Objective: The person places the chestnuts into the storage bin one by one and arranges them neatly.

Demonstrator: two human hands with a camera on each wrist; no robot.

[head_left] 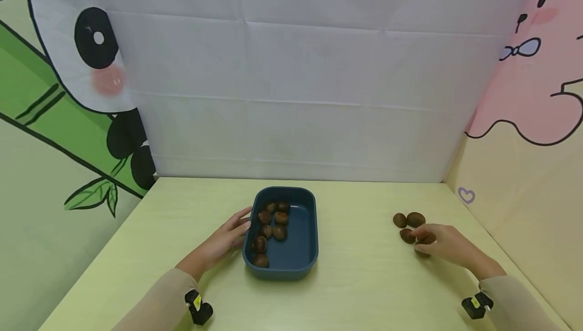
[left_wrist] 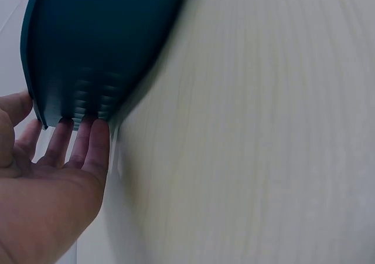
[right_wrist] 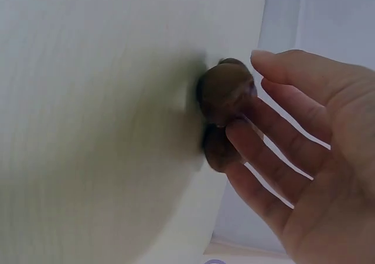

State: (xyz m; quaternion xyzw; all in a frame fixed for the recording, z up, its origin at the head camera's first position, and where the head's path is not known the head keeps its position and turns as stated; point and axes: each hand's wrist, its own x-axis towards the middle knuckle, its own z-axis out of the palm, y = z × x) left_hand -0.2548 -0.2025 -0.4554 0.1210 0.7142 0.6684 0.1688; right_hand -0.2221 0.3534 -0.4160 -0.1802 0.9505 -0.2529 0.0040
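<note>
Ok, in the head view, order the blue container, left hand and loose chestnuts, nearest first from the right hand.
1. Loose chestnuts, by the right hand.
2. Blue container, well to its left.
3. Left hand, farther left, against the container's left side.

My blue container (head_left: 300,235), a deep rectangle with rounded corners, sits upright on the table (head_left: 355,250), its long sides running away from me, and the fingers of my left hand (head_left: 223,240) rest against its left wall. Inside, glossy brown chestnuts (head_left: 279,233) lie loose along the left half, mostly two abreast toward the far end and single file nearer me; one has a paler tan face. Well apart to the right, a small cluster of loose chestnuts (head_left: 400,220) lies close together, darker, partly hidden beneath my right hand (head_left: 448,245), whose fingertips touch them; whether they pinch one is unclear.
</note>
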